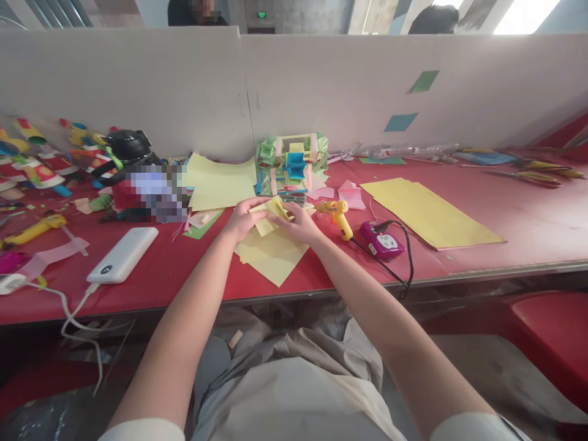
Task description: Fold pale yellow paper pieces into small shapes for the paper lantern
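Between my two hands is a small folded yellow paper, pinched from both sides. My left hand grips its left edge, and my right hand has its fingers on the right part. Below them a larger pale yellow sheet lies on the red table with one corner toward me. Just behind the hands stands a paper model in green, pink, blue and yellow. A yellow glue gun lies right of my right hand.
A purple power socket with a black cable and yellow sheets lie on the right. To the left are a white power bank, a pale sheet and colourful paper crafts. A white partition stands behind the table.
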Available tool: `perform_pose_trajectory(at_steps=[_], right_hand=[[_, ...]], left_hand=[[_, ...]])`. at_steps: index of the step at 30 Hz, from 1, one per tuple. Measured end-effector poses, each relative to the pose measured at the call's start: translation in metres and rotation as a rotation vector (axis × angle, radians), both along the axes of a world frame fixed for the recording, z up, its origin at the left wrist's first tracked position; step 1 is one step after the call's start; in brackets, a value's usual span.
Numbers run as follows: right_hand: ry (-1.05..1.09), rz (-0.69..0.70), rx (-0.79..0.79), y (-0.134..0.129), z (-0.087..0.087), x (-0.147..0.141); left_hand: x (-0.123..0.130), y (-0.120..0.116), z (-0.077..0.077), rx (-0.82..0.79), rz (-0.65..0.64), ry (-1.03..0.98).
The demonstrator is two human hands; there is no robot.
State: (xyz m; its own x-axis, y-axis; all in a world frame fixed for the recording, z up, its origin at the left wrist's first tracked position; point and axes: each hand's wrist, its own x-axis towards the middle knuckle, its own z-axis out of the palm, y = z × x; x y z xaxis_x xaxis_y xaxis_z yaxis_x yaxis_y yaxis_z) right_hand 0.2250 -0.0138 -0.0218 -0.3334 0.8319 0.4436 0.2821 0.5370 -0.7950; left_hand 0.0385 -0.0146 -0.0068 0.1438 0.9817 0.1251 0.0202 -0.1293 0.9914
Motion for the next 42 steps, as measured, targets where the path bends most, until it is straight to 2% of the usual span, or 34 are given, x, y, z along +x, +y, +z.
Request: perform_pose_trajectory(at_steps=[5, 9, 12, 16, 21, 27, 33, 42], right_hand=[[0.149, -0.165, -0.087, 0.006, -0.001, 0.005], [0.242, -0.190, -0.094, 0.009, 0.000, 0.007], [0.290, -0.149, -0.149, 0.009, -0.001, 0.006], [0.300, -0.111, -0.165, 0.008, -0.003, 0.004], [0.239, -0.222, -0.121, 0.005, -0.003, 0.003], [0.223, -0.291, -0.012, 0.009, -0.006, 0.005], [0.191, -0.311, 0.005, 0.009, -0.005, 0.006], [0.194, -0.252, 0.047, 0.007, -0.003, 0.005]], left_hand=[[-0.006, 0.008, -0.008, -0.072, 0.184, 0.051], [-0.007, 0.005, -0.005, -0.114, 0.088, 0.141], [-0.005, 0.000, 0.000, -0.064, 0.000, 0.130], [-0.005, -0.004, 0.003, -0.014, -0.057, 0.155], [-0.005, -0.004, 0.002, 0.044, -0.114, 0.197], [-0.001, -0.002, 0.001, 0.034, -0.100, 0.234], [0.000, -0.004, 0.002, 0.048, -0.068, 0.244], [0.002, -0.003, 0.001, 0.099, 0.027, 0.286]])
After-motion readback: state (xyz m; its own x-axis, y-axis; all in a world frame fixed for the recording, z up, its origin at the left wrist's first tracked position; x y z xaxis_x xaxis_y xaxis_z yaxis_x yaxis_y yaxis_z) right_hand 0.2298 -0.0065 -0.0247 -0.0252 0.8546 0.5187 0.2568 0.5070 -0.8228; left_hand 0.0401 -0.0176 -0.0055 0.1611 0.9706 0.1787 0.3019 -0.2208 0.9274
